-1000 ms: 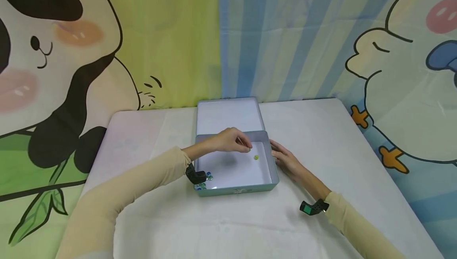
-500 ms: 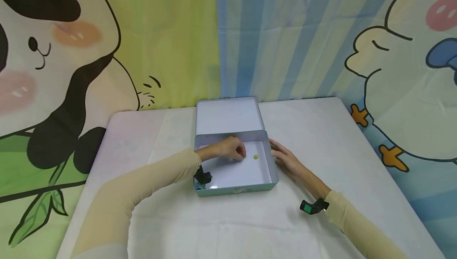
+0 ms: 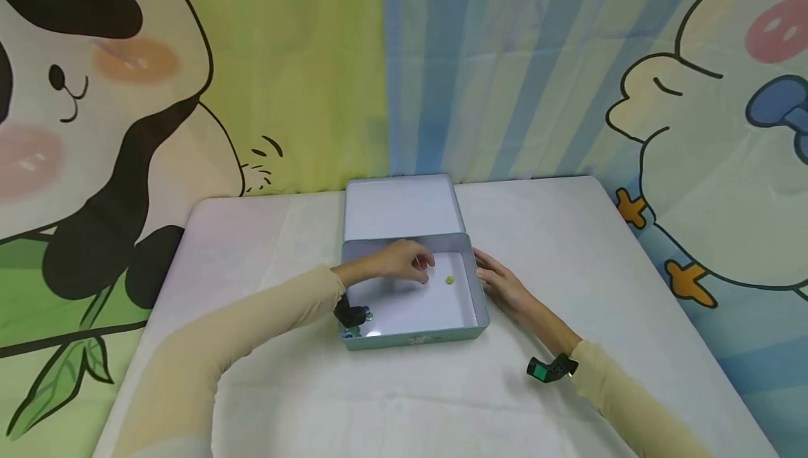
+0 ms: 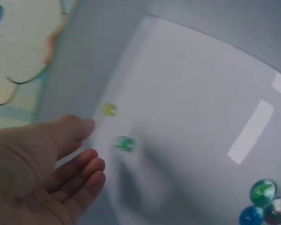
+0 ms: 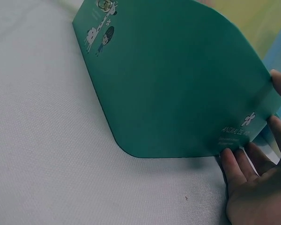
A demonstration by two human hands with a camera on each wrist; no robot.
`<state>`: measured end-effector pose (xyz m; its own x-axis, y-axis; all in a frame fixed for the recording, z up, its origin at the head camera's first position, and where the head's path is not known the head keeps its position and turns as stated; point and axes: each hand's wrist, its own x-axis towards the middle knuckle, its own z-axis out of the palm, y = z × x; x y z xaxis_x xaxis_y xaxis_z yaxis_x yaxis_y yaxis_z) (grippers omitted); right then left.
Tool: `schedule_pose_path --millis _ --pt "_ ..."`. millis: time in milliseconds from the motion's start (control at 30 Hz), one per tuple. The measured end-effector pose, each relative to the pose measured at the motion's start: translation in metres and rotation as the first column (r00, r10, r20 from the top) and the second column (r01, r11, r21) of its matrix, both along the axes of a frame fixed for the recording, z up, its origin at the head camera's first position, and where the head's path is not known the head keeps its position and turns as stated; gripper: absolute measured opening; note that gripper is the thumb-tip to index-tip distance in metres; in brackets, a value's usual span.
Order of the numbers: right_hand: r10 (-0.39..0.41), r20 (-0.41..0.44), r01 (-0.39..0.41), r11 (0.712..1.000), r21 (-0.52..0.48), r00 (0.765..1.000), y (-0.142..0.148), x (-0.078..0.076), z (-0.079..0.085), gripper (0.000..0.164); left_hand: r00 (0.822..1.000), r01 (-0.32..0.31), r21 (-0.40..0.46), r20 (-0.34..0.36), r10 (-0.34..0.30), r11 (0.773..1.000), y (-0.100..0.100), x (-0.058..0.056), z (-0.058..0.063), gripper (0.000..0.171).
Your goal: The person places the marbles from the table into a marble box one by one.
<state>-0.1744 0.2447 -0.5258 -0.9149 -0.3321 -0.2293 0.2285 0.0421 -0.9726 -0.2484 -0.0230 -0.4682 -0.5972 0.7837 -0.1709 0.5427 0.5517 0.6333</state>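
An open green tin box with a white inside stands on the table. My left hand is inside it, low over the floor, with thumb and fingers parted and nothing between them. Just off those fingertips is a green marble, seen in the left wrist view. A small yellow-green marble lies nearer the right wall. Several marbles, among them a green-and-white one and a blue one, sit in the front left corner, partly hidden by the wrist camera. My right hand rests its fairly straight fingers against the box's outer right side.
The box's hinged lid leans back towards the curtain. A white cloth covers the table. Black wrist cameras sit on both wrists, the left one over the box's left edge.
My left hand has moved left and down into the box, then its fingers have parted, leaving a green marble by the fingertips. The right hand stays at the box's side.
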Motion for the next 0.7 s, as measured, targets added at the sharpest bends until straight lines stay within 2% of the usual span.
schedule_pose_path --millis 67,167,233,300,367,433,500,600,633,700 --pt "0.001 0.006 -0.001 1.0 -0.001 1.0 -0.002 0.0 -0.001 0.066 0.999 -0.021 0.073 0.026 0.019 0.997 -0.014 0.003 0.014 0.029" --pt "-0.007 0.011 0.007 1.0 0.003 1.0 -0.003 0.001 0.0 0.066 0.995 -0.096 0.148 0.051 0.089 0.984 -0.038 0.012 0.037 0.03" --pt "-0.014 0.011 0.014 1.0 0.011 1.0 -0.003 0.001 0.001 0.066 0.986 -0.165 0.178 0.035 0.162 0.97 -0.057 0.021 0.045 0.032" --pt "-0.004 -0.004 0.004 1.0 0.028 1.0 -0.003 0.002 0.002 0.066 0.969 -0.243 0.182 -0.006 0.248 0.953 -0.079 0.034 0.047 0.039" --pt "0.003 -0.018 -0.002 0.999 0.05 1.0 -0.002 0.003 0.003 0.065 0.943 -0.308 0.158 -0.077 0.323 0.938 -0.099 0.048 0.044 0.05" --pt "0.017 -0.025 -0.015 0.998 0.062 1.0 -0.001 0.005 0.002 0.064 0.908 -0.363 0.115 -0.178 0.379 0.924 -0.119 0.061 0.036 0.059" --pt "0.026 -0.028 -0.024 0.998 0.066 0.999 0.0 0.006 0.002 0.063 0.867 -0.417 0.067 -0.271 0.418 0.907 -0.136 0.072 0.026 0.064" --pt "0.019 -0.024 -0.018 0.997 0.071 1.0 -0.001 0.007 0.001 0.063 0.813 -0.486 0.008 -0.362 0.456 0.874 -0.156 0.083 0.014 0.068" --pt "0.019 -0.03 -0.017 0.997 0.076 0.999 -0.001 0.007 0.0 0.064 0.803 -0.502 -0.014 -0.379 0.46 0.865 -0.161 0.086 0.01 0.07" --pt "0.009 -0.04 -0.006 0.995 0.095 0.999 -0.001 0.008 0.0 0.063 0.795 -0.524 -0.057 -0.391 0.464 0.85 -0.169 0.09 0.003 0.072"
